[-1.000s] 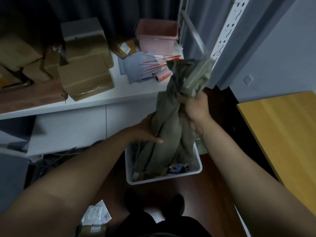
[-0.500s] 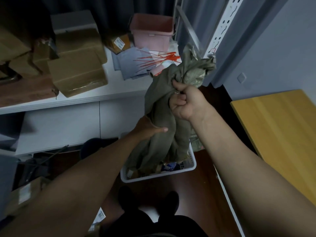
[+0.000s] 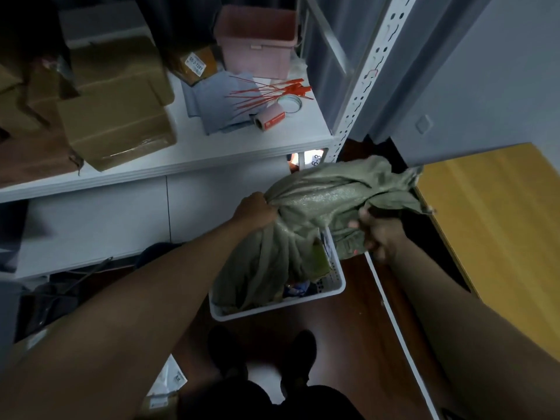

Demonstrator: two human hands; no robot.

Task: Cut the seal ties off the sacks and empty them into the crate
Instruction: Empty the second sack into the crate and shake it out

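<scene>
Head view: red seal ties [image 3: 266, 93] lie on the shelf [image 3: 188, 156] beyond the fingers; left hand [image 3: 256, 209] and right hand [image 3: 378, 234] both clench the sack [image 3: 318, 201], its mouth draped into the crate [image 3: 339, 291] beneath them.

dim, slightly blurred, wide-angle edges

Counts as I see them from my station

I count one green sack [image 3: 318, 207], one white crate [image 3: 336, 286], two hands, one pink bin [image 3: 257, 40], two tape rolls, one bundle of red ties [image 3: 266, 92], several cardboard boxes.
</scene>
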